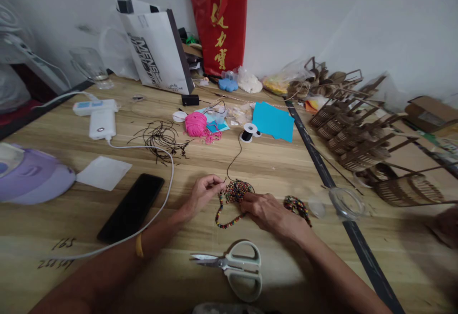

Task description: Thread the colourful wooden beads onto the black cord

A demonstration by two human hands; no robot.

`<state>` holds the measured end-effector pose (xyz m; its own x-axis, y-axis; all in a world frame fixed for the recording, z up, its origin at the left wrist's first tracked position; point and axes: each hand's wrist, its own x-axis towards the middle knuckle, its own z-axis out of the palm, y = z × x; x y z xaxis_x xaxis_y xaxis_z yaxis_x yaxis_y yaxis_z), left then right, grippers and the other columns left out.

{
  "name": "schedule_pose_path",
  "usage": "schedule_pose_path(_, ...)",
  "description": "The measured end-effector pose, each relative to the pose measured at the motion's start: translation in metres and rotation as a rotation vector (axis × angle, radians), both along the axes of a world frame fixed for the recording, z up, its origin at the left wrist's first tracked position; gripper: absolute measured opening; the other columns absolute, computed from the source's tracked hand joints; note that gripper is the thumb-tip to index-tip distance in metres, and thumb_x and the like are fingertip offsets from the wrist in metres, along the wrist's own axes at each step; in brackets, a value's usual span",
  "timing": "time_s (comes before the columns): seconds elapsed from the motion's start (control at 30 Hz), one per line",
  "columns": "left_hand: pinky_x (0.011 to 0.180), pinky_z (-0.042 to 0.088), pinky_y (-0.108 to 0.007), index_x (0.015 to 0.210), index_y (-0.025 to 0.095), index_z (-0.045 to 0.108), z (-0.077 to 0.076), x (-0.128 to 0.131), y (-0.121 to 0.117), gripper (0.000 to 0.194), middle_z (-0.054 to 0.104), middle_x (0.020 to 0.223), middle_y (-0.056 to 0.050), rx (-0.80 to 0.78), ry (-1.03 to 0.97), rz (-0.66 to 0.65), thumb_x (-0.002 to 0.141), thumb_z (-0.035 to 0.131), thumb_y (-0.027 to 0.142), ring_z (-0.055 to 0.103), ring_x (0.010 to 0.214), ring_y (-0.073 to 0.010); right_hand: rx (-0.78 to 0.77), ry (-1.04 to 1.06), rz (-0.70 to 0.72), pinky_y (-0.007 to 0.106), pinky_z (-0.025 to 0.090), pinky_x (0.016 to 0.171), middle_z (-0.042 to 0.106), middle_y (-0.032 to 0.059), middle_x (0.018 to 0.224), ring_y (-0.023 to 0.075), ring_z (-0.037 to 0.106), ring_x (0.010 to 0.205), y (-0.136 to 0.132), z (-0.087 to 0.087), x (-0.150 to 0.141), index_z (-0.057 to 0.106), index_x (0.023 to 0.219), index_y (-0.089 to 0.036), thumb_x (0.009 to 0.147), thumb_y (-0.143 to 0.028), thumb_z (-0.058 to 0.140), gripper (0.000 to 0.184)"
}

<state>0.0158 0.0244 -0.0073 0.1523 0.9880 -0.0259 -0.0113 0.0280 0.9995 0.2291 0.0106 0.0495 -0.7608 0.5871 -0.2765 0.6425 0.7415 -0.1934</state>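
Observation:
My left hand (pixel 205 193) pinches the end of a thin black cord (pixel 225 180) between thumb and forefinger, at the left edge of a heap of small multicoloured beads (pixel 236 190). From there a strand of threaded beads (pixel 224 225) loops down toward me and back up to my right hand (pixel 263 210). The fingers of that hand are bent together over the right side of the heap, and what lies under their tips is hidden. A black thread runs up from the beads to a white spool (pixel 248 133). A finished-looking coil of beads (pixel 297 209) lies right of my right hand.
Scissors (pixel 236 265) lie close to me, blades pointing left. At left are a black phone (pixel 131 206), a white cable and cut black cords (pixel 162 140). Pink yarn (pixel 195 124) and blue sheet (pixel 274 121) lie farther back. Small woven baskets (pixel 358 137) crowd the right side.

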Motion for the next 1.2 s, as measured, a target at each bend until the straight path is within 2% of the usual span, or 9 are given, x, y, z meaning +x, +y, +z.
schedule_pose_path(0.17, 0.056, 0.042, -0.021, 0.068, 0.013, 0.062, -0.001, -0.001, 0.001, 0.02, 0.065, 0.065, -0.002, -0.027, -0.014, 0.009, 0.07, 0.068, 0.033, 0.056, 0.062, -0.0126, 0.038, -0.039, 0.011, 0.024, 0.033, 0.055, 0.062, 0.0056, 0.087, 0.0157, 0.059, 0.071, -0.005, -0.008, -0.006, 0.061, 0.087, -0.017, 0.085, -0.001, 0.048, 0.02)
schedule_pose_path(0.3, 0.055, 0.042, -0.02, 0.067, 0.013, 0.061, -0.001, -0.002, 0.002, 0.022, 0.065, 0.064, -0.002, -0.066, -0.041, 0.023, 0.068, 0.07, 0.033, 0.056, 0.06, -0.0117, 0.037, -0.013, 0.009, 0.023, 0.032, 0.054, 0.061, 0.0059, 0.091, 0.0138, 0.058, 0.068, -0.006, -0.006, -0.008, 0.059, 0.089, -0.016, 0.085, 0.001, 0.046, 0.022)
schedule_pose_path(0.4, 0.055, 0.043, -0.02, 0.068, 0.013, 0.061, -0.001, -0.002, 0.001, 0.022, 0.065, 0.066, -0.002, -0.085, -0.06, 0.037, 0.068, 0.07, 0.033, 0.056, 0.061, -0.0121, 0.005, 0.087, -0.046, 0.023, 0.033, 0.055, 0.061, 0.0052, 0.09, 0.0124, 0.056, 0.066, -0.004, -0.001, -0.005, 0.057, 0.089, -0.016, 0.088, -0.003, 0.045, 0.018)
schedule_pose_path(0.53, 0.056, 0.044, -0.021, 0.069, 0.013, 0.06, -0.001, -0.003, 0.001, 0.023, 0.065, 0.067, -0.003, -0.097, -0.093, 0.052, 0.068, 0.07, 0.034, 0.057, 0.062, -0.0122, -0.083, 0.279, -0.117, 0.022, 0.034, 0.057, 0.058, 0.0, 0.074, 0.0113, 0.052, 0.062, 0.004, 0.005, 0.002, 0.054, 0.087, -0.017, 0.089, -0.008, 0.045, 0.013)
schedule_pose_path(0.63, 0.055, 0.044, -0.021, 0.071, 0.013, 0.06, -0.001, -0.004, 0.001, 0.026, 0.065, 0.067, -0.003, -0.108, -0.113, 0.062, 0.067, 0.071, 0.036, 0.057, 0.062, -0.0124, -0.046, 0.325, -0.159, 0.022, 0.034, 0.058, 0.057, -0.0001, 0.075, 0.0111, 0.05, 0.06, 0.007, 0.011, 0.007, 0.052, 0.086, -0.018, 0.089, -0.01, 0.045, 0.011)
schedule_pose_path(0.8, 0.055, 0.044, -0.021, 0.071, 0.013, 0.061, -0.001, -0.004, 0.0, 0.024, 0.065, 0.066, -0.002, -0.11, -0.121, 0.081, 0.067, 0.071, 0.034, 0.057, 0.062, -0.0121, 0.078, 0.241, -0.139, 0.024, 0.035, 0.059, 0.057, 0.0031, 0.08, 0.0129, 0.051, 0.065, 0.005, 0.02, 0.01, 0.052, 0.084, -0.017, 0.087, -0.007, 0.042, 0.015)
schedule_pose_path(0.97, 0.055, 0.045, -0.021, 0.071, 0.012, 0.061, 0.0, -0.004, 0.0, 0.023, 0.065, 0.065, -0.002, -0.108, -0.146, 0.128, 0.067, 0.07, 0.033, 0.057, 0.06, -0.0115, 0.175, 0.126, -0.135, 0.025, 0.034, 0.06, 0.057, 0.0045, 0.082, 0.0144, 0.052, 0.069, 0.003, 0.018, 0.014, 0.053, 0.087, -0.017, 0.087, -0.006, 0.044, 0.015)
schedule_pose_path(1.2, 0.052, 0.044, -0.02, 0.069, 0.012, 0.061, 0.002, -0.003, 0.001, 0.024, 0.063, 0.063, -0.001, -0.089, -0.168, 0.18, 0.067, 0.071, 0.034, 0.055, 0.056, -0.01, 0.184, 0.078, -0.134, 0.026, 0.033, 0.061, 0.057, 0.0043, 0.083, 0.0152, 0.054, 0.073, 0.004, 0.021, 0.016, 0.056, 0.087, -0.017, 0.086, -0.004, 0.047, 0.016)
